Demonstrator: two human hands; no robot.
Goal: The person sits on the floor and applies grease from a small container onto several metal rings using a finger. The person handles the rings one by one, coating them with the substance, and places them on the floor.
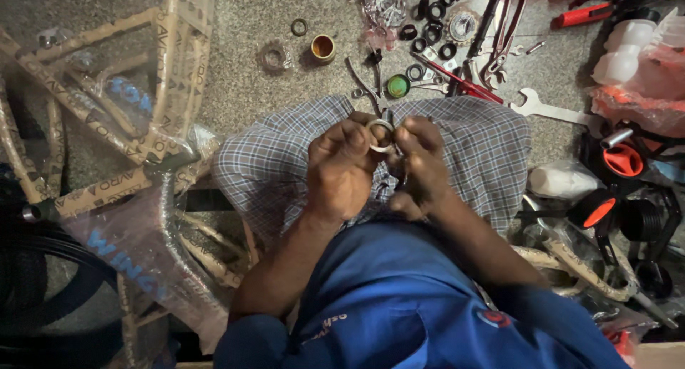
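Both hands meet over my lap, above a checked cloth [285, 162]. My left hand [341, 171] pinches a small silver metal ring [380, 135] between thumb and fingers. My right hand [419, 166] closes on the ring's right side and seems to grip a small dark metal part beneath it, mostly hidden by the fingers. My blue shirt fills the lower part of the view.
A bicycle frame [153, 148] wrapped in brown paper and plastic lies at the left. On the stone floor ahead are several black rings [432, 32], a brass cup [322, 47], a green cap [398, 86], spanners [553, 111] and a red-handled tool [585, 14]. Red and black parts crowd the right.
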